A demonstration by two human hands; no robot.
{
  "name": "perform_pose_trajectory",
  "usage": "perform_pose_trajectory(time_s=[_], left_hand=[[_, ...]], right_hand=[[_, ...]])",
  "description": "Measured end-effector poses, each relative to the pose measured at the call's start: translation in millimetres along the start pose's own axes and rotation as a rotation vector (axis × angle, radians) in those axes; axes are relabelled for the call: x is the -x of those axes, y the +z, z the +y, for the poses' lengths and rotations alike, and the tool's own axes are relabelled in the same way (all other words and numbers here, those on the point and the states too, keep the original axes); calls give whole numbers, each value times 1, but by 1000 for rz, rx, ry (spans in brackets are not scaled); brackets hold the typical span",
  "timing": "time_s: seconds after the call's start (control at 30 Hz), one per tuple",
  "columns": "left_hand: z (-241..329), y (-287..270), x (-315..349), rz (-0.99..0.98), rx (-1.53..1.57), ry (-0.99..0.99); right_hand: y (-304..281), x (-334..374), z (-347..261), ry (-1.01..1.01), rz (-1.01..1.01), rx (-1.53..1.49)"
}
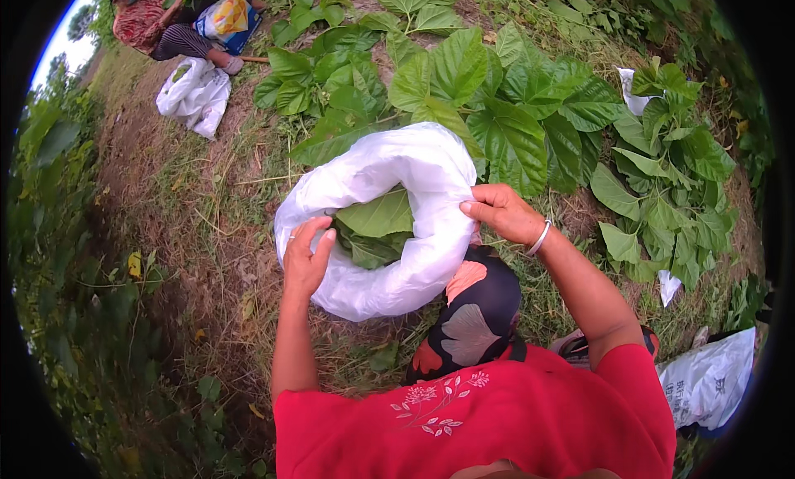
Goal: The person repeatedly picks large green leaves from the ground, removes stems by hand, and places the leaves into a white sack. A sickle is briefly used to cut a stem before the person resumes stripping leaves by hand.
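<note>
A white plastic bag stands in front of me with its mouth spread into a wide rolled ring. Large green leaves lie inside it. On the bag's left side, my left hand has its fingers and thumb curled on the rolled rim. Opposite, my right hand pinches the outer edge of the rim between thumb and fingers. Past the bag, big leafy green branches are heaped on the ground, close to its far edge.
Another leafy pile lies to the right, with bits of white plastic beside it. A white sack is at the lower right. At the far left a seated person is near another white bag. Bushes line the left.
</note>
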State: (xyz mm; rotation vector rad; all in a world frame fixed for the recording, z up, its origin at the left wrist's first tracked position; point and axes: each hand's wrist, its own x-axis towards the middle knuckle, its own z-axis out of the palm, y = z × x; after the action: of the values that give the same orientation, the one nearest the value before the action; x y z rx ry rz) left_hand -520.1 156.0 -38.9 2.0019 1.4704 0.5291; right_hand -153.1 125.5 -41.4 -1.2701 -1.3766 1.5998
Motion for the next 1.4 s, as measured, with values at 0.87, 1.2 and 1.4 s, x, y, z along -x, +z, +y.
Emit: perform_pose_trajectory(time_s=[0.87,1.2,1.4], left_hand=[[-115,-40,49,484,83,-449],[-76,-30,36,475,285,-474],[-17,-24,45,593,799,-184]], right_hand=[[9,25,11,119,207,175],[-36,124,11,197,462,-134],[2,104,-47,4,320,-95]])
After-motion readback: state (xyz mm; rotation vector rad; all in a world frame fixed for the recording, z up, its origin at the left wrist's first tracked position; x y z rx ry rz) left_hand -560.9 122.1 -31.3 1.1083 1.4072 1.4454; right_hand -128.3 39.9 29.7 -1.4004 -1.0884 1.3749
